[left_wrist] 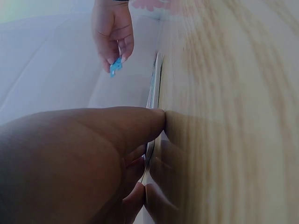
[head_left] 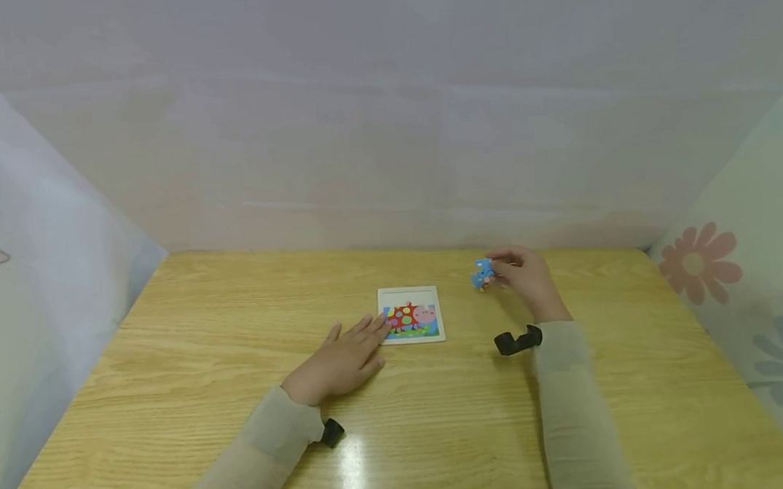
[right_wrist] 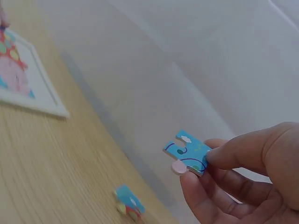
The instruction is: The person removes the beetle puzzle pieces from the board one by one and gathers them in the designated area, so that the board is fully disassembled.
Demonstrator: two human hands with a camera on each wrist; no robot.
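Observation:
A white-framed puzzle board lies on the table, its lower part filled with a picture of a red spotted bug with a pink face. My left hand rests on the table with fingers extended, fingertips at the board's left edge. Right of the board, my right hand pinches a blue puzzle piece between thumb and fingers, above the table. The piece carries purple curls, a white cloud and a pink knob. Below it, a second puzzle piece, blue with red and yellow, lies on the table.
The wooden table meets a pale cloth backdrop at its far edge. Side cloths with printed flowers and a star stand left and right. A black wrist camera sits on each sleeve.

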